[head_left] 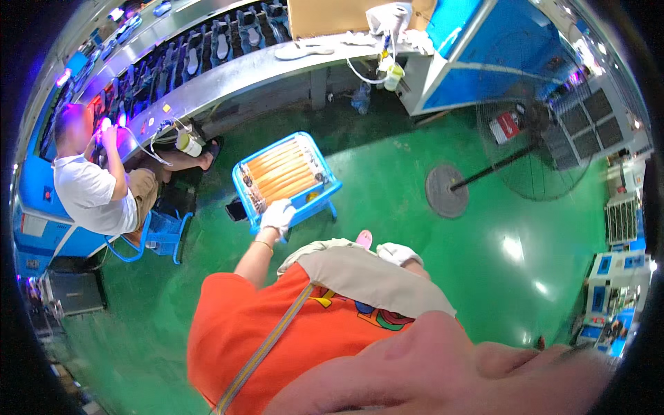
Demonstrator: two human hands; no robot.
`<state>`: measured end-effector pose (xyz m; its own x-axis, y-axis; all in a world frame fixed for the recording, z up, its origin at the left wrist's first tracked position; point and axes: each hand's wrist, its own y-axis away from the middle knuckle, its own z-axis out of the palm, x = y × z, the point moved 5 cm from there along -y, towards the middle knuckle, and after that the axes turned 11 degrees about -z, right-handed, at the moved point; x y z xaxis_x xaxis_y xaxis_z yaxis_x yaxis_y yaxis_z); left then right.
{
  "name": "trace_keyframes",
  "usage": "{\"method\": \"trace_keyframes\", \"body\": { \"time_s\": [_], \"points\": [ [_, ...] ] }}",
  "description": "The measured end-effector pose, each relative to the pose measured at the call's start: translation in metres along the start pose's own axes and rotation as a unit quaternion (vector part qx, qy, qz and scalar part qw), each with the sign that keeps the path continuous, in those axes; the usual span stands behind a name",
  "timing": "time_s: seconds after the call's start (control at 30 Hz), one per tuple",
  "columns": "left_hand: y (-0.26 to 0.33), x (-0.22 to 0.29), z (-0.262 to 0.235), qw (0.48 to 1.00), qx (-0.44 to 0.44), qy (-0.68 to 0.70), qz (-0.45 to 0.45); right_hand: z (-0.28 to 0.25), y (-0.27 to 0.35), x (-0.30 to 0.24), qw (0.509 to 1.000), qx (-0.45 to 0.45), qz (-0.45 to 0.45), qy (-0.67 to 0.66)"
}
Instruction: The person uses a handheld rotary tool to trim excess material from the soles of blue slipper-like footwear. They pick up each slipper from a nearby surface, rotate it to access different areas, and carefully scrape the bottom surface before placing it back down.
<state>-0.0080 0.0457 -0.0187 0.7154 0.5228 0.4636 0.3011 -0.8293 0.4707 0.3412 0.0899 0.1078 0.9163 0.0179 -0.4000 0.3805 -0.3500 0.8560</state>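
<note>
In a white glove, my left hand (278,216) is closed at the near edge of a blue-framed stool (335,185). Its seat carries a row of orange-brown padded strips (282,169), with clear wrapping at both ends. My left fingertips are partly hidden, but they appear to grip the frame. My right hand (398,254), also gloved in white, hangs beside my beige apron (373,273); its fingers are too indistinct to read, and no object shows in it.
A seated person (93,187) works at a long metal bench (228,79) lined with shoe forms. Right of the stool stands a large pedestal fan (532,117) with a round base (447,190). A dark flat object (236,210) lies on the green floor (387,166).
</note>
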Motion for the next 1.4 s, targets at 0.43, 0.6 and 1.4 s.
{"method": "trace_keyframes", "body": {
  "time_s": [0.43, 0.6, 1.4],
  "points": [
    [-0.143, 0.056, 0.020, 0.920, -0.130, -0.233, -0.288, -0.278, -0.124, 0.046, 0.875, 0.072, -0.214, -0.428],
    [-0.137, 0.050, 0.027, 0.914, -0.184, -0.222, -0.287, -0.365, -0.168, -0.013, 0.856, 0.030, -0.220, -0.467],
    [-0.165, 0.075, -0.015, 0.819, -0.346, 0.096, -0.447, -0.566, -0.461, -0.250, 0.714, -0.149, -0.124, -0.672]
  ]
}}
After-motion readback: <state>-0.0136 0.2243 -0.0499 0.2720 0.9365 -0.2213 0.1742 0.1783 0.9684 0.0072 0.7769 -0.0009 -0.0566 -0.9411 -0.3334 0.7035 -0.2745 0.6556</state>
